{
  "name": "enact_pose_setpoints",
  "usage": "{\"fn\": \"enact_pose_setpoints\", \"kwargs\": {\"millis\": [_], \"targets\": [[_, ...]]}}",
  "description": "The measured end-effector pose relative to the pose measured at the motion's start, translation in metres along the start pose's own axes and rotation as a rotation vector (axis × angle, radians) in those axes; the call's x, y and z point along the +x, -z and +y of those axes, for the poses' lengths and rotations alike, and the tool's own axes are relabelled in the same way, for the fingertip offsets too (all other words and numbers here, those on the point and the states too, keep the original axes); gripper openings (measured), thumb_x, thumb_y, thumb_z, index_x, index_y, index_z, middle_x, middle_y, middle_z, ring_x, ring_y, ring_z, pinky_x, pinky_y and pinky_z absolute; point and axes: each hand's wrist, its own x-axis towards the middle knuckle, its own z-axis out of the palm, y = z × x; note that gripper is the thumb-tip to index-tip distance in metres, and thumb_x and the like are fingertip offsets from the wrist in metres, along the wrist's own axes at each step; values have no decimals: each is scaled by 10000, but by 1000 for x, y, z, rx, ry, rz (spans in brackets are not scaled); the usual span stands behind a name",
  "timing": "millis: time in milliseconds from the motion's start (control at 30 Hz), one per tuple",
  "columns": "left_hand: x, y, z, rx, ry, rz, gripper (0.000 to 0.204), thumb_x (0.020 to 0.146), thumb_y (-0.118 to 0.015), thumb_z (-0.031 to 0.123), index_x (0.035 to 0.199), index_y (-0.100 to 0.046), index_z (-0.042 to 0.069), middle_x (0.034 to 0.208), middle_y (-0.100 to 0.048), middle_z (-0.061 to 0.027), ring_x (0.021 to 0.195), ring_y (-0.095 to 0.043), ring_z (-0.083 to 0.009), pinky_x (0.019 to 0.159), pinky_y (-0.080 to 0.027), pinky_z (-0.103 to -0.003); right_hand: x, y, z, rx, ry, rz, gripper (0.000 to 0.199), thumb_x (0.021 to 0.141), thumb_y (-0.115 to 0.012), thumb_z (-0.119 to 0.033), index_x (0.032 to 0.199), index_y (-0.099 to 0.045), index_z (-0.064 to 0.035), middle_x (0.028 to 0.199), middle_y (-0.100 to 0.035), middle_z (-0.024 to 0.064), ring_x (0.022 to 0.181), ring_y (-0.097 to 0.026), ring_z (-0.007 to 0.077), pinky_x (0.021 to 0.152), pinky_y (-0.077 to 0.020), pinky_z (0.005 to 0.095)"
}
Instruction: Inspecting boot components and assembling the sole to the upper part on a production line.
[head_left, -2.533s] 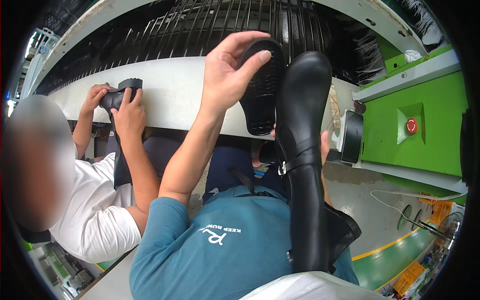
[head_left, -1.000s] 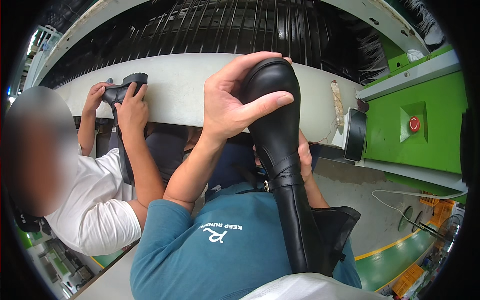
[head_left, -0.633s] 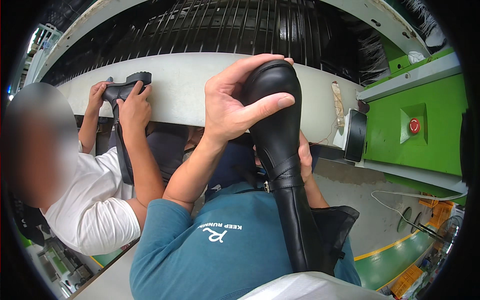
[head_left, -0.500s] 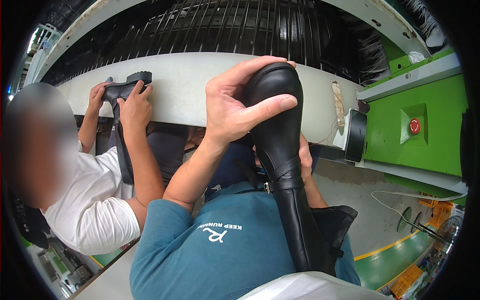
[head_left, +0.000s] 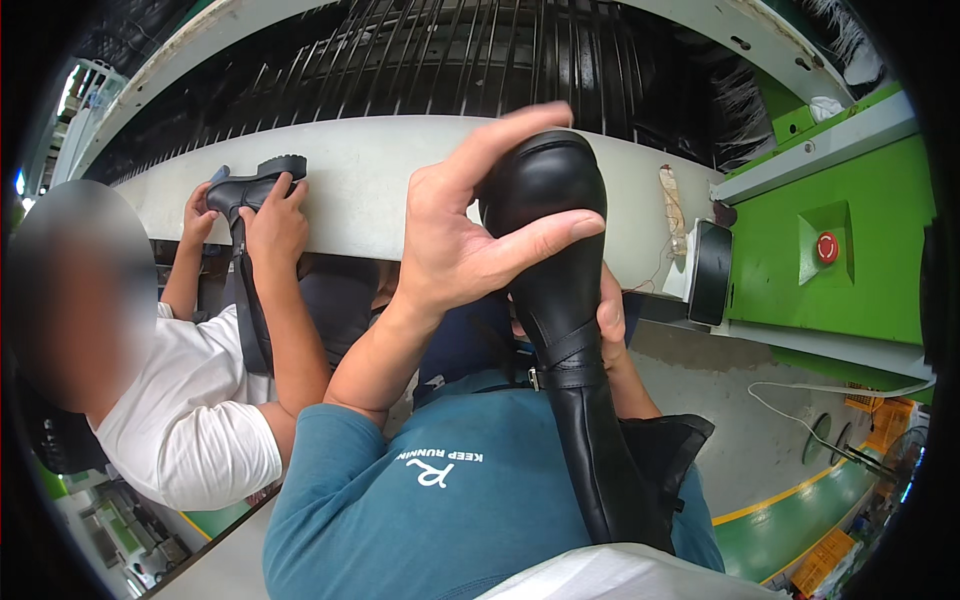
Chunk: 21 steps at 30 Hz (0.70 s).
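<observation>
A tall black leather boot (head_left: 556, 260) with a crossed ankle strap and a small metal buckle points its toe away from me, its shaft running down against my chest. Around the toe end is my left hand (head_left: 455, 225), its thumb lying across the upper and its fingers curving over the toe tip, slightly blurred. From below, my right hand (head_left: 611, 310) grips the boot's right side near the instep; most of its fingers are hidden behind the boot. The open top flap (head_left: 672, 455) of the shaft spreads out at the right.
On my left a co-worker in a white shirt (head_left: 200, 400) handles another black boot (head_left: 232, 195). Ahead stretches a pale worktop (head_left: 350, 180) with dark rods behind it. At right stand a green machine (head_left: 850, 270) with a red button (head_left: 827, 248) and a wrapped strip (head_left: 672, 210).
My left fingers have lifted a little off the toe tip, while the thumb has slid slightly down the upper. The boot and my right hand stay nearly in place.
</observation>
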Motion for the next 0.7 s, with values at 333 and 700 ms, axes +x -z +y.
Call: {"fn": "enact_pose_setpoints", "kwargs": {"millis": [333,700], "targets": [[1,1,5,-110,90,-35,568,817,-996,188,1295,-754,-1,1083,-821,-124,998,-813,-199,914,-643,-326,-3,2,-5,-260,67,-32,1212,861,-645,-893,1541,-446,91,1208,-710,195,895,-763,186,724,-636,290],[-9,14,7,-108,46,-56,540,798,-1004,131,1235,-725,-22,1061,-831,-154,978,-823,-229,898,-664,-351,-12,25,1,-356,264,100,724,1109,-612,-489,1558,-532,74,1332,-697,184,1228,-684,240,1055,-532,373]]}}
